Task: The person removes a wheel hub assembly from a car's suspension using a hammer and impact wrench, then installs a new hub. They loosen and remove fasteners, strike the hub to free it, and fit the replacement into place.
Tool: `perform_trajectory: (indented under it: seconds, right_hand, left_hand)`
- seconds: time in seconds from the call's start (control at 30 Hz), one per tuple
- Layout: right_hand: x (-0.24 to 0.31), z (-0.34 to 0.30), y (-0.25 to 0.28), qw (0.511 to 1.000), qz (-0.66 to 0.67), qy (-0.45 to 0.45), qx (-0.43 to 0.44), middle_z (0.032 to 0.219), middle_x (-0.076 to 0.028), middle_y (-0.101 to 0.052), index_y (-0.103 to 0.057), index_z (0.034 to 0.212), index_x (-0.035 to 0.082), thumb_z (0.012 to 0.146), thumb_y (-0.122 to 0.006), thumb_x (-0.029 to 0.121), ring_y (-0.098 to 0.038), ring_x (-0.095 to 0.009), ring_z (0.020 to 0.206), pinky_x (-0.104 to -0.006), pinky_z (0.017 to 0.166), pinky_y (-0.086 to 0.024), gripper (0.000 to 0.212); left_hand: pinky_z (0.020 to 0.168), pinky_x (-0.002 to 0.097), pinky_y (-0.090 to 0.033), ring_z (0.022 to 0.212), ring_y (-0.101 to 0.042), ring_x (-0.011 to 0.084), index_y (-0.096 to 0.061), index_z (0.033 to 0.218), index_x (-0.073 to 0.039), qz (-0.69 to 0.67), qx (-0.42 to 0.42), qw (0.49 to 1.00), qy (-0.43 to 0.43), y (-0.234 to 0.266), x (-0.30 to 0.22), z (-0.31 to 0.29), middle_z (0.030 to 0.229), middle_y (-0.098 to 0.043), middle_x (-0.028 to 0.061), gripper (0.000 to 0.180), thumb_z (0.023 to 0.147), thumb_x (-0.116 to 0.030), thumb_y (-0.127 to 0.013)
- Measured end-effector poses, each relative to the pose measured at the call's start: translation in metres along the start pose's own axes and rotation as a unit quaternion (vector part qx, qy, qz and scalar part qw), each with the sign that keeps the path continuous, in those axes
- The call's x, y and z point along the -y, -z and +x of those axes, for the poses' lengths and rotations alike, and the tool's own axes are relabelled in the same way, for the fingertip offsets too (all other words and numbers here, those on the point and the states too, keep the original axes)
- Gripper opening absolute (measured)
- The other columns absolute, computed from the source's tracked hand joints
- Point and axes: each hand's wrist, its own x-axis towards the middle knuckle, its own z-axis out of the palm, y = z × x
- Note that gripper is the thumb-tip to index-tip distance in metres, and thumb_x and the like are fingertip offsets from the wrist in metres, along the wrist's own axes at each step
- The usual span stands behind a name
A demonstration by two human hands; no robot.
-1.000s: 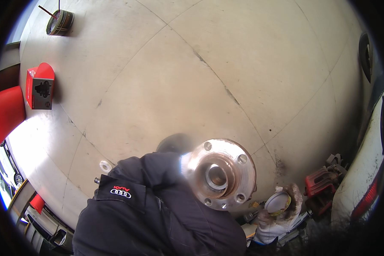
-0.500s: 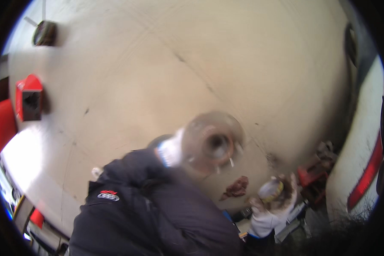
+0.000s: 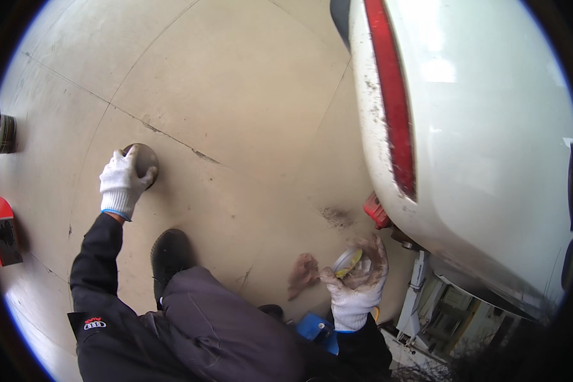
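Metal disc (image 3: pixel 148 159) moved frame-left, left hand (image 3: pixel 121 177) gripping it, likely for control; right hand (image 3: pixel 358 290), lower right, cups yellow-edged object (image 3: pixel 346 260).

From here I see a white vehicle body (image 3: pixel 471 121) filling the right side, a long red strip (image 3: pixel 393 102) running down near its grimy edge. A red part (image 3: pixel 377 212) pokes out from under it, near a dark smudge (image 3: pixel 337 217) on the pale floor (image 3: pixel 254 83). A crumpled reddish-brown cloth (image 3: pixel 304 276) lies on the floor, near a partly hidden blue object (image 3: pixel 313 328). Over to the left stand a round dark tin (image 3: pixel 5 135) and a red and dark-grey box (image 3: pixel 7 240) with its red flap (image 3: pixel 2 207) raised.
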Motion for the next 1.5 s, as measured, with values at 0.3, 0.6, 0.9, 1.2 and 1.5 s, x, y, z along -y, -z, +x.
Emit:
perform_trajectory:
  seconds: [0.3,0.6,0.9,1.2,1.5]
  right_hand:
    - [-0.070,-0.019,0.067,0.980,-0.079,0.010,-0.180,0.125,-0.015,-0.064,-0.055,0.136,-0.002,0.067,-0.089,0.001,-0.066,-0.024,0.107,-0.0370,0.093,-0.055,0.077]
    - [-0.139,-0.016,0.126,0.897,-0.136,-0.210,-0.364,0.123,-0.019,-0.066,-0.057,0.128,-0.004,0.073,-0.095,0.026,-0.065,-0.030,0.113,-0.0416,0.098,-0.052,0.073]
    - [-0.151,0.027,0.101,0.841,0.192,-0.091,-0.498,0.094,-0.006,-0.070,-0.068,0.101,0.000,0.077,-0.082,0.004,-0.066,-0.018,0.091,-0.0332,0.087,-0.051,0.029]
    - [-0.152,0.031,0.108,0.832,0.276,-0.108,-0.469,0.094,-0.006,-0.068,-0.066,0.093,0.001,0.076,-0.079,-0.003,-0.064,-0.017,0.087,-0.0305,0.079,-0.051,0.021]
    - [-0.166,0.024,0.106,0.694,0.601,-0.064,-0.392,0.111,-0.012,-0.061,-0.050,0.121,-0.001,0.084,-0.070,-0.009,-0.065,-0.023,0.097,-0.0372,0.081,-0.061,0.043]
  left_hand:
    - [0.094,0.0451,-0.054,0.113,-0.064,0.0338,-0.059,0.133,-0.007,0.079,0.149,0.982,-0.081,0.090,-0.107,0.008,0.128,-0.063,0.0169,0.071,0.080,-0.050,-0.080]
    - [0.080,0.0401,-0.061,0.093,-0.074,0.0317,-0.065,0.124,0.002,-0.243,0.126,0.815,-0.511,0.180,-0.332,-0.109,0.102,-0.073,0.0191,0.063,0.086,-0.045,-0.081]
    - [0.084,0.0309,-0.058,0.092,-0.073,0.0196,-0.071,0.119,-0.002,-0.158,0.299,0.775,-0.533,0.101,-0.467,-0.133,0.104,-0.076,0.0117,0.038,0.097,-0.033,-0.066]
    - [0.083,0.0249,-0.059,0.093,-0.073,0.0131,-0.071,0.117,-0.002,-0.224,0.217,0.742,-0.593,0.080,-0.477,-0.140,0.103,-0.075,0.0069,0.024,0.096,-0.011,-0.064]
    - [0.085,0.0278,-0.059,0.096,-0.073,0.0148,-0.063,0.126,0.004,-0.399,0.427,0.724,-0.365,0.080,-0.480,-0.143,0.106,-0.075,0.0124,0.033,0.101,-0.019,-0.060]
